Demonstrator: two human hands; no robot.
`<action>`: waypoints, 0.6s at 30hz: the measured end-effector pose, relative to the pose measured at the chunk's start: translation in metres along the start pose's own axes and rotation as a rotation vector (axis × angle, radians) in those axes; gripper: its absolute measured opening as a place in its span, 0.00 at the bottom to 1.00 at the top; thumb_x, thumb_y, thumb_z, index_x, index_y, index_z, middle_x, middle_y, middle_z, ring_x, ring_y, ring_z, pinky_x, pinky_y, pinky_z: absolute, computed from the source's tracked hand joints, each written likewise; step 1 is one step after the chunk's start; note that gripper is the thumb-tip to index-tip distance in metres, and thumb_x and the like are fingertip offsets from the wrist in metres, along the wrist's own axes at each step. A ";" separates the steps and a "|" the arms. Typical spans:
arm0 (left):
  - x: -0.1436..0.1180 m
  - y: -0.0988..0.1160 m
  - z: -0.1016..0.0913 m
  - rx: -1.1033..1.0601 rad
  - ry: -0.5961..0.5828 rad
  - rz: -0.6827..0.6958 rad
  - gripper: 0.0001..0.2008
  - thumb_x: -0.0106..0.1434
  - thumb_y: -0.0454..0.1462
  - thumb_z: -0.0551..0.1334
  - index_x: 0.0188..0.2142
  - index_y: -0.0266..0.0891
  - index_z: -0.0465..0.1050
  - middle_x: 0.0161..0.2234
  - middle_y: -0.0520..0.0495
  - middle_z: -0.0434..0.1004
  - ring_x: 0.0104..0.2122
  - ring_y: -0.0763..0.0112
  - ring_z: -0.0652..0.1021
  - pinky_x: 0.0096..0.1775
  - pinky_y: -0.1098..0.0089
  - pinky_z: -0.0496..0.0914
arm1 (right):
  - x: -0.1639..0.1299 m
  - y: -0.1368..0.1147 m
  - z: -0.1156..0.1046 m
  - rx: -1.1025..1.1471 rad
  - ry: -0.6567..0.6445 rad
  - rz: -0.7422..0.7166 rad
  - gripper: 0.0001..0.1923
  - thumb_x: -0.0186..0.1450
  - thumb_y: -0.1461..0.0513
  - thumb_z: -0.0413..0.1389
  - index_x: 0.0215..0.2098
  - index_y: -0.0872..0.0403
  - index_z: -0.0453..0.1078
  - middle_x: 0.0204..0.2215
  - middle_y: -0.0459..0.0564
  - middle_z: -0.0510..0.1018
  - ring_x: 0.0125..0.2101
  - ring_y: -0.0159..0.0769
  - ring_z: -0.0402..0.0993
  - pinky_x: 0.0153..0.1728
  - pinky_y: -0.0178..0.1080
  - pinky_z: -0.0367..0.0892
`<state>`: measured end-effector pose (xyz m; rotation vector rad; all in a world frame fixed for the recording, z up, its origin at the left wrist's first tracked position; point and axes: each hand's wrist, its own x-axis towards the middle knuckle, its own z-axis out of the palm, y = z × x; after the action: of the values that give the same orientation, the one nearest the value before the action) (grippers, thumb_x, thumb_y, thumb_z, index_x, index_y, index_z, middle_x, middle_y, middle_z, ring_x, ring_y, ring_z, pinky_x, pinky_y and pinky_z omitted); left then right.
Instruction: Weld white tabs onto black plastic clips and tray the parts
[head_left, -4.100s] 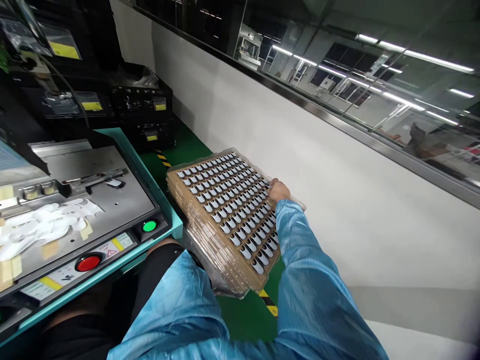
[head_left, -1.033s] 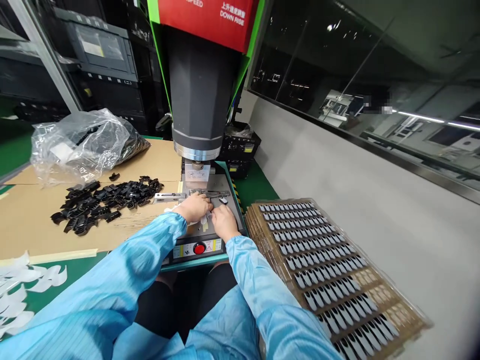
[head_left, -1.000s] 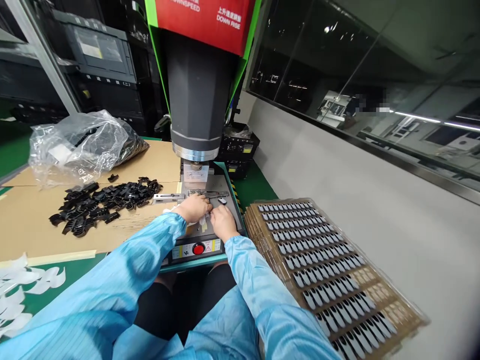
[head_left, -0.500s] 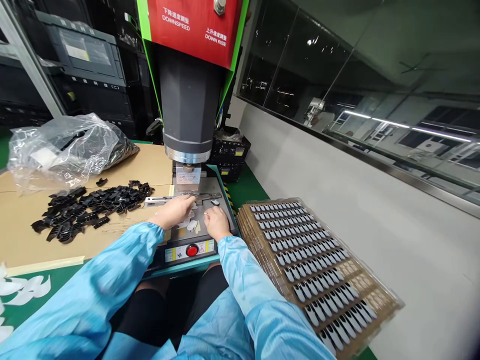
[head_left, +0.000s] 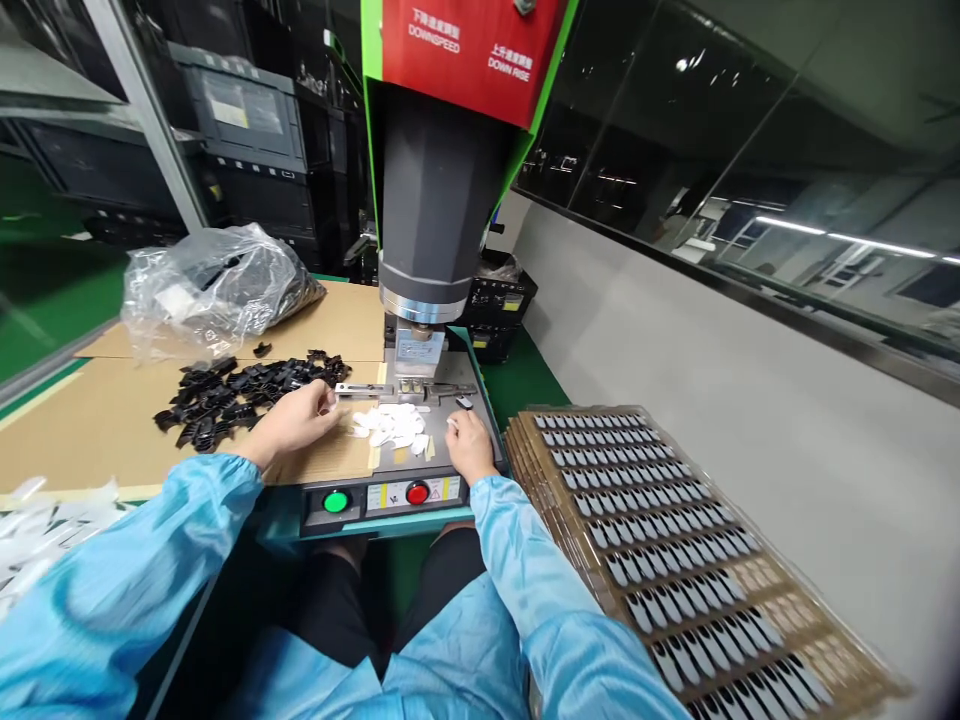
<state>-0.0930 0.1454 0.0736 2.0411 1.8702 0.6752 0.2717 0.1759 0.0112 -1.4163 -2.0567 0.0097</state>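
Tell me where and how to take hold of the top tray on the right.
Probably by the rim of the top tray, from left and right at once, kept level: it lies broad and flat, with pieces filling most of it.

I'm in a factory workshop: a press (head_left: 442, 190) at top centre, stacked bins (head_left: 259, 195) upper left, trays (head_left: 550, 512) lower right.

A grey bin (head_left: 251, 105) sits on a black bin (head_left: 262, 198), beside a metal post (head_left: 146, 110). 2 stacked boxes (head_left: 491, 303) with yellow labels stand on the green floor (head_left: 534, 368) near a pale wall (head_left: 675, 340). Above the wall, a long dark window (head_left: 667, 110) shows lit tubes (head_left: 787, 225).
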 end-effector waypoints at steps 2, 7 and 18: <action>-0.009 -0.012 -0.009 0.046 -0.004 -0.032 0.19 0.66 0.55 0.58 0.40 0.41 0.67 0.36 0.46 0.78 0.35 0.60 0.78 0.39 0.63 0.67 | 0.002 0.003 0.001 0.068 0.018 0.007 0.07 0.69 0.67 0.53 0.43 0.54 0.71 0.41 0.54 0.74 0.42 0.46 0.72 0.47 0.43 0.67; -0.015 -0.026 -0.017 0.062 -0.013 -0.023 0.19 0.71 0.52 0.53 0.49 0.42 0.68 0.44 0.42 0.82 0.42 0.55 0.81 0.42 0.62 0.69 | 0.016 0.001 -0.002 0.194 0.092 -0.026 0.15 0.74 0.66 0.48 0.54 0.55 0.72 0.49 0.58 0.76 0.49 0.46 0.75 0.54 0.44 0.69; 0.032 0.010 0.010 0.302 0.201 0.443 0.18 0.78 0.44 0.51 0.45 0.41 0.79 0.41 0.41 0.79 0.43 0.55 0.74 0.48 0.56 0.66 | 0.076 -0.033 0.009 0.021 0.015 -0.176 0.09 0.75 0.68 0.52 0.47 0.54 0.73 0.47 0.55 0.77 0.49 0.46 0.70 0.52 0.43 0.64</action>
<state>-0.0781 0.1766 0.0749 2.7192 1.7163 0.7638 0.2226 0.2289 0.0532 -1.2154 -2.1554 -0.0517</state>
